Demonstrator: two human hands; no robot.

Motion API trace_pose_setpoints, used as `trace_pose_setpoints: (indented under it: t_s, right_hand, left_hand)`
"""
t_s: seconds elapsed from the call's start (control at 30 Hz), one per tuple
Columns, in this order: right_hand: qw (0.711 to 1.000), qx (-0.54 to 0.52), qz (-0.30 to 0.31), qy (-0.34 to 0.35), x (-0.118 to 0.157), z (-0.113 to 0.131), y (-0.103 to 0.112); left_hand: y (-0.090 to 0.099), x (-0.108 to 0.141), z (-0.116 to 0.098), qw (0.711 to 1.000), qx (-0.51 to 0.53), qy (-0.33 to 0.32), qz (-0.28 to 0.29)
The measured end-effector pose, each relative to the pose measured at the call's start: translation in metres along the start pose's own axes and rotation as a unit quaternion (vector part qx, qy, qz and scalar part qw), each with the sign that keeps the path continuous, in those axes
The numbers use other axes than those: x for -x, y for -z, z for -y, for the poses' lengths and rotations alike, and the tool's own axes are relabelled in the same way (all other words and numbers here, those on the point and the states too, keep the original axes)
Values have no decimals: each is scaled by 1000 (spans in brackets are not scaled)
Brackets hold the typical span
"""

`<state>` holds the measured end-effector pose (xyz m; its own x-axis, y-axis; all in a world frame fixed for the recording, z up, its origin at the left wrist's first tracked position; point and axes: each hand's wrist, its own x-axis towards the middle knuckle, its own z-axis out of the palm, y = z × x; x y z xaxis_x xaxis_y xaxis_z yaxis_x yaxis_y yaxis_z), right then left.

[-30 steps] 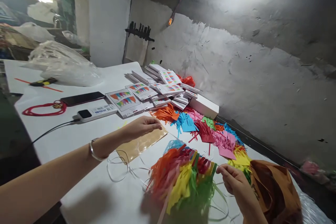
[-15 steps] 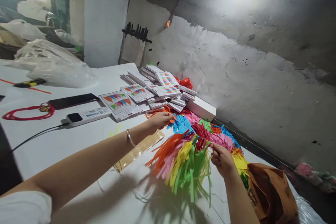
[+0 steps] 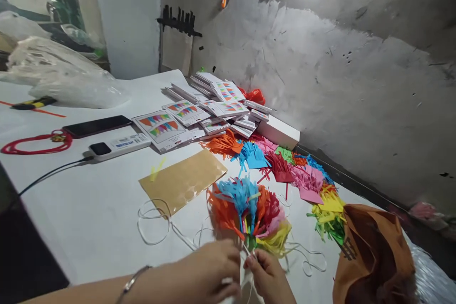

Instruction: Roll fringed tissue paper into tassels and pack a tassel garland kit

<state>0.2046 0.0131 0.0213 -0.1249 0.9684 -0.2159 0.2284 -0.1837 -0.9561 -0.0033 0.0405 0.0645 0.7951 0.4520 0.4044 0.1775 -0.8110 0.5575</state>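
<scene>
Far left lay a crumpled clear plastic bag [image 3: 71, 76], a red cord loop [image 3: 35, 146], a flat black phone [image 3: 97, 126] and a white cabled device with a dark screen [image 3: 123, 147]. Next, a heap of printed white cards [image 3: 162, 129], then a flat brown paper envelope [image 3: 185, 178]; thin white string [image 3: 183, 235] looped over its near corner. Left hand [image 3: 212, 266] had blurred fingers; couldn't tell its grip. A multicoloured paper-fringe bunch [image 3: 249, 206] fanned out just beyond both hands, narrow base at the fingertips. Right hand [image 3: 269, 273] had thumb and finger pinched on string below that base. A row of coloured paper tassels [image 3: 281, 168] ran to a brown cloth bag [image 3: 374, 256], crowding the right. Surface was a white table [image 3: 96, 228], against a patchy grey wall [image 3: 338, 99].
</scene>
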Motion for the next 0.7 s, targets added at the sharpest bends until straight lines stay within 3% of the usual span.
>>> trace_pose_setpoints:
  t_s: [0.07, 0.13, 0.23, 0.3, 0.4, 0.6, 0.7]
  right_hand:
    - [999, 25, -29, 35, 12, -6, 7]
    - [996, 43, -46, 56, 23, -10, 10]
    - [997, 58, -11, 47, 34, -10, 11]
    - [997, 65, 7, 44, 39, -7, 14]
    - [995, 79, -7, 58, 47, -2, 22]
    - [990, 53, -109, 78, 61, 14, 42]
    - [974, 112, -156, 121, 65, 31, 50]
  left_hand:
    - [28, -21, 8, 1000, -11, -18, -13]
    - [38, -49, 20, 995, -62, -79, 29]
    - [23, -87, 36, 960, -105, -209, 153]
    - [9, -103, 39, 944, -111, -245, 191]
    - [11, -113, 32, 944, -140, -242, 178]
    - [74, -104, -6, 935, -270, -202, 106]
    - [91, -97, -24, 928, -298, -203, 92]
